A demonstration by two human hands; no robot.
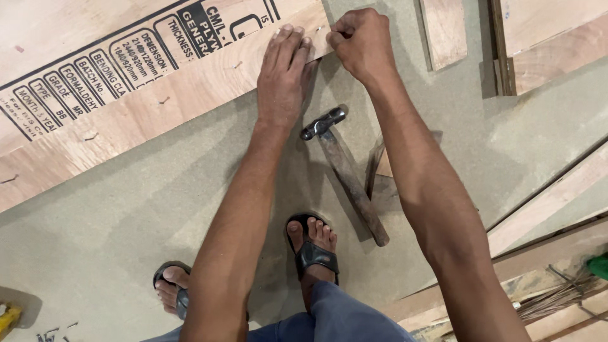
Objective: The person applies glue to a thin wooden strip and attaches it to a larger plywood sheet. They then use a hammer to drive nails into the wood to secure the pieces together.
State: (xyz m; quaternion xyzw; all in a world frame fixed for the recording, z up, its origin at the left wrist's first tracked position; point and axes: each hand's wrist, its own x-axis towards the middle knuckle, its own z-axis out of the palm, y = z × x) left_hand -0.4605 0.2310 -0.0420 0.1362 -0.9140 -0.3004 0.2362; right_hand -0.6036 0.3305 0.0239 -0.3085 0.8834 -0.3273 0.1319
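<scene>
My left hand (284, 73) lies flat, fingers together, pressing on the end of a long plywood strip (158, 107) that runs across a grey board (126, 215). Several small nails stick out along the strip. Right beside it, my right hand (360, 43) is closed in a pinch at the strip's end corner, apparently on a small nail that is too small to make out. A hammer (345, 171) with a wooden handle and dark metal head lies on the board between my forearms, untouched.
A printed plywood sheet (95, 38) lies under the strip at top left. Wood offcuts and boards (544, 38) lie at top right and along the right edge. My sandalled feet (313, 247) stand on the board. Loose nails (54, 330) lie at bottom left.
</scene>
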